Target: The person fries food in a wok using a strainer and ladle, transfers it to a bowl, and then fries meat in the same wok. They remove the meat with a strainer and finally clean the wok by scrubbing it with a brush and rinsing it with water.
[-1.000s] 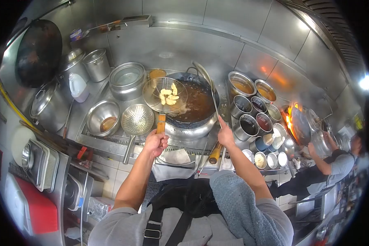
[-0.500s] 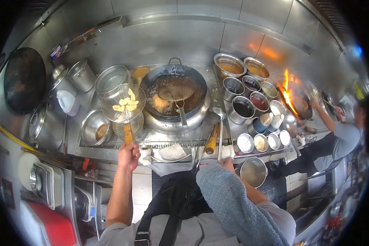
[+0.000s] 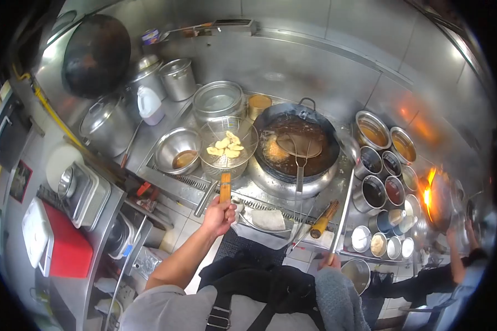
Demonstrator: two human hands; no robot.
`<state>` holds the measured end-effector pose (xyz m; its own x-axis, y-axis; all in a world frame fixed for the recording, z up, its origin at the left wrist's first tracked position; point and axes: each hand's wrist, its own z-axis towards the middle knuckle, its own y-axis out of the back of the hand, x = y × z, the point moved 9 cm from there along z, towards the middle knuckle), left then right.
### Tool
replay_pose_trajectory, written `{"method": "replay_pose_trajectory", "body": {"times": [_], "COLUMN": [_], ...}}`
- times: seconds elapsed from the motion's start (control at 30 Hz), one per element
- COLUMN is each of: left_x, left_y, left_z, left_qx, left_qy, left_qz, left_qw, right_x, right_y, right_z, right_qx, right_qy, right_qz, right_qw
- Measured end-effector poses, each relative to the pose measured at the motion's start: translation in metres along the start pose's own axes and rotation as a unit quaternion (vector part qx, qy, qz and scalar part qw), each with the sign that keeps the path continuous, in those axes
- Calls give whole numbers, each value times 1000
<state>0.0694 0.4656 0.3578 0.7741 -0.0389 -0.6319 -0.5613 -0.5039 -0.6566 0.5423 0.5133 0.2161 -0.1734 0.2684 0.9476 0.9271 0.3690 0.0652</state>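
My left hand (image 3: 218, 216) grips the wooden handle of a round wire skimmer (image 3: 228, 160). Its basket carries several pale fried pieces (image 3: 225, 146) and hangs over a perforated strainer just left of the wok (image 3: 284, 185). The wok is full of dark bubbling oil, and a second skimmer (image 3: 298, 148) rests in it. Only a small part of my right hand (image 3: 331, 260) shows above a grey cloth on my shoulder. It is closed on the near end of a long steel ladle (image 3: 345, 207) that lies along the wok's right side.
A steel bowl (image 3: 176, 149) with brown liquid sits left of the strainer. Lidded pots (image 3: 176, 77) and a white jug (image 3: 149, 105) stand behind. Seasoning tins (image 3: 381, 176) cluster to the right. A co-worker's arm (image 3: 457, 259) tends a flaming wok (image 3: 433, 198). A wooden-handled tool (image 3: 323, 218) lies at the counter's front edge.
My left hand has carried the skimmer with the fried pieces from above the wok leftward over the strainer. My right hand has drawn back from the wok to the counter's front edge.
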Motion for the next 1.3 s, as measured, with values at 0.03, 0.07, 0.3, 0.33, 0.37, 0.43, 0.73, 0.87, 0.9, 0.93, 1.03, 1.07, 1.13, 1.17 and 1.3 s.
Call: {"method": "replay_pose_trajectory", "body": {"times": [0.03, 0.07, 0.3, 0.33, 0.37, 0.43, 0.73, 0.87, 0.9, 0.93, 1.03, 1.07, 1.13, 1.17, 1.3], "left_x": [-2, -7, -80, -96, -107, -121, -134, -160, -169, -177, -185, -185, -186, -185, -175], "left_y": [-3, -6, -3, 0, 4, 20, 132, 135, 133, 132, 127, 127, 132, 136, 179], "left_z": [-3, -4, -5, -4, -2, 9, 52, 48, 48, 48, 51, 54, 59, 64, 84], "left_qx": [-10, -17, 10, 0, 8, 16, 3, 11, 11, 14, 47, 52, 50, 49, 24], "left_qy": [14, 28, -30, -59, -64, -50, 80, 86, 95, 94, 113, 116, 116, 110, 29], "left_qz": [-9, -15, 146, 202, 218, 217, 177, 121, 107, 107, 67, 69, 69, 70, 101], "left_qw": [1000, 999, 989, 978, 974, 975, 981, 989, 990, 990, 990, 989, 990, 990, 994], "right_x": [54, 129, 337, 339, 340, 330, 251, 267, 271, 274, 288, 295, 304, 309, 314], "right_y": [-17, -41, -198, -222, -244, -281, -416, -441, -441, -442, -441, -440, -437, -434, -413], "right_z": [0, -12, 36, 48, 58, 78, 83, 81, 83, 85, 85, 85, 82, 80, 66], "right_qx": [-14, -55, -30, -14, 5, 50, 259, 271, 271, 271, 247, 251, 251, 249, 247], "right_qy": [13, 28, 257, 241, 221, 113, -286, -287, -276, -273, -254, -236, -215, -196, -155], "right_qz": [-66, -95, -344, -357, -370, -341, 357, 424, 436, 435, 510, 527, 546, 549, 554], "right_qw": [998, 994, 903, 902, 902, 932, 851, 815, 813, 814, 784, 777, 770, 773, 779]}}
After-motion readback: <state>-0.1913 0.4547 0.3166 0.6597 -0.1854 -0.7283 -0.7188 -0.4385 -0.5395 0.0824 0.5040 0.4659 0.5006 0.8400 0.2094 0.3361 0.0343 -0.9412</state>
